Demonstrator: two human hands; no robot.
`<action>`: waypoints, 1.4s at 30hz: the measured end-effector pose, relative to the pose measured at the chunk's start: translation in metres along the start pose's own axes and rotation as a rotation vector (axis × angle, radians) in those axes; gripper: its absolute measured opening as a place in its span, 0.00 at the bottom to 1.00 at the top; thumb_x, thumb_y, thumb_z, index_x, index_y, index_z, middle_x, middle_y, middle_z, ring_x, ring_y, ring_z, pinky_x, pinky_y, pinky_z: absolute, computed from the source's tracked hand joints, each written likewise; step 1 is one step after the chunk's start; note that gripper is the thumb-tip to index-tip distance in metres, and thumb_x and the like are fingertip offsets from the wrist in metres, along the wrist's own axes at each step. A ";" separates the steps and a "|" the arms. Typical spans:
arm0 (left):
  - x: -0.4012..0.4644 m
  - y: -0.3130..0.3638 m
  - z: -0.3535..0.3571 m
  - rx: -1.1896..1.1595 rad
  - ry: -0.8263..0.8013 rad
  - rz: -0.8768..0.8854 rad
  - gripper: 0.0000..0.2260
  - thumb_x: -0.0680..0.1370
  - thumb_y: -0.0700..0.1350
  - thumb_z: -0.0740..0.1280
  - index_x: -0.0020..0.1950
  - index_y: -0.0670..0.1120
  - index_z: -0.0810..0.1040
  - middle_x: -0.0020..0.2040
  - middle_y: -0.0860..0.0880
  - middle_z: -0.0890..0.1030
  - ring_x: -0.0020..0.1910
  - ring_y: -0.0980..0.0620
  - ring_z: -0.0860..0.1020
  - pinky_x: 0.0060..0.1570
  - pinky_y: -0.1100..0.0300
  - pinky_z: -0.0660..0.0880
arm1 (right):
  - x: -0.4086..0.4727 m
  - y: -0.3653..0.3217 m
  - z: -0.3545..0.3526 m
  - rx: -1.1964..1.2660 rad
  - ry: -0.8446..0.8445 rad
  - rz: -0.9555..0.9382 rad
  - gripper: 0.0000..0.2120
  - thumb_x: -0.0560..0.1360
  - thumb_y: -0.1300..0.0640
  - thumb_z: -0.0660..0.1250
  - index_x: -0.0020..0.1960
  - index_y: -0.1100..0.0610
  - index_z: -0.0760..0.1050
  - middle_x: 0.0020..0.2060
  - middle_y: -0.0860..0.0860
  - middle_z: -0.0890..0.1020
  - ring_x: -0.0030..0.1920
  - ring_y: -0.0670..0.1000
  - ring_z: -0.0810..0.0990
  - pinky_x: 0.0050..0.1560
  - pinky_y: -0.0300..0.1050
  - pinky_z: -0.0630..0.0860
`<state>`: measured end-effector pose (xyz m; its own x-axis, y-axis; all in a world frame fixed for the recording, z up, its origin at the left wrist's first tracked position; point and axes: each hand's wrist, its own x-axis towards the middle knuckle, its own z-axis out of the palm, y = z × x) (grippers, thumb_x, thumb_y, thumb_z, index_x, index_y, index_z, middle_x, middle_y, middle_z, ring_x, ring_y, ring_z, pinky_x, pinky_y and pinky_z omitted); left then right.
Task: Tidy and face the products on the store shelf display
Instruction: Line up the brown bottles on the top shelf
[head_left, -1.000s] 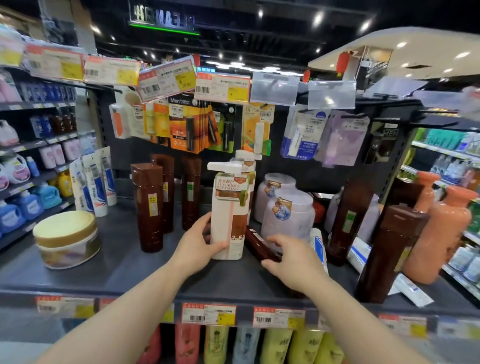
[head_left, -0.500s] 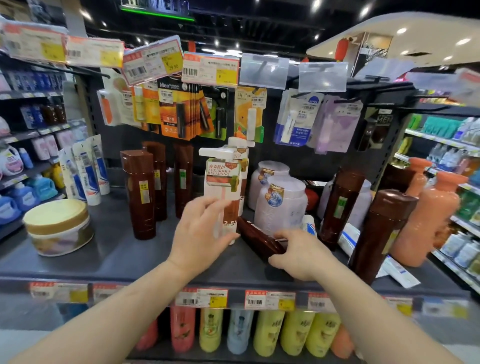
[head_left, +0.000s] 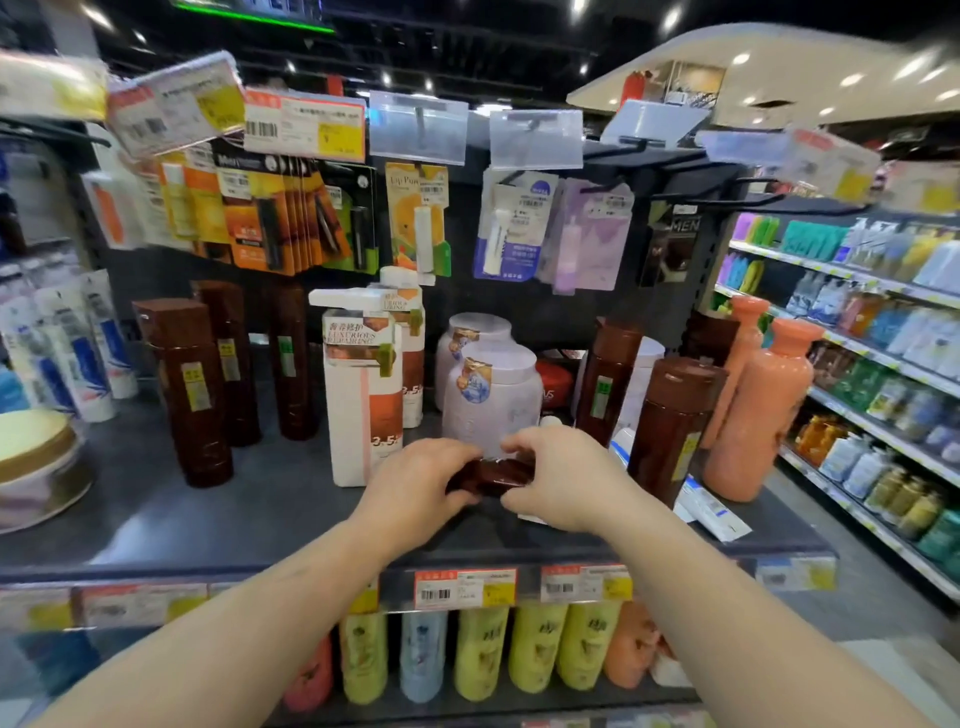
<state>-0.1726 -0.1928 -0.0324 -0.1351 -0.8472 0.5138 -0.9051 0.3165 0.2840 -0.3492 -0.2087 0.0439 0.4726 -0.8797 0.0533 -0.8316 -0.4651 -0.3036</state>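
Note:
A dark brown bottle lies on its side near the front of the grey shelf. My left hand grips its left end and my right hand grips its right end; both hide most of it. Just behind and to the left stands a white pump bottle with a brown label, free of my hands. Behind the hands stands a pale round jar. Three tall brown bottles stand upright at the left, and two more brown bottles at the right.
Orange bottles stand at the shelf's right end, with a flat white tube lying in front. A cream-lidded tub sits at the far left. Carded items hang above. Price tags line the front edge, yellow bottles below.
My left hand let go of the white pump bottle and moved right onto the lying brown bottle. My right hand stayed on that bottle's other end. The view shifted closer and slightly down.

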 end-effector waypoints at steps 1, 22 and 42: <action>0.001 0.002 -0.001 -0.010 0.010 -0.008 0.18 0.70 0.48 0.74 0.60 0.51 0.79 0.54 0.52 0.82 0.55 0.50 0.78 0.55 0.53 0.75 | 0.000 0.002 -0.001 0.024 0.023 -0.006 0.32 0.69 0.48 0.72 0.71 0.45 0.67 0.63 0.48 0.75 0.59 0.51 0.76 0.57 0.46 0.75; -0.088 -0.049 -0.136 -0.755 0.241 -0.519 0.15 0.71 0.35 0.73 0.52 0.52 0.81 0.49 0.53 0.85 0.51 0.54 0.83 0.52 0.61 0.78 | 0.025 -0.126 0.078 0.603 -0.024 -0.305 0.13 0.70 0.54 0.75 0.51 0.44 0.77 0.39 0.43 0.83 0.37 0.36 0.80 0.40 0.33 0.77; -0.111 -0.114 -0.117 -0.648 0.140 -0.672 0.15 0.70 0.39 0.75 0.54 0.49 0.79 0.45 0.53 0.86 0.47 0.59 0.83 0.52 0.60 0.78 | 0.048 -0.170 0.130 0.599 0.028 -0.151 0.14 0.71 0.50 0.74 0.55 0.45 0.76 0.41 0.41 0.82 0.38 0.39 0.79 0.41 0.37 0.76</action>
<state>-0.0074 -0.0846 -0.0271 0.4213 -0.8928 0.1595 -0.3693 -0.0082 0.9293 -0.1475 -0.1590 -0.0260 0.5576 -0.8145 0.1600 -0.4439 -0.4554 -0.7717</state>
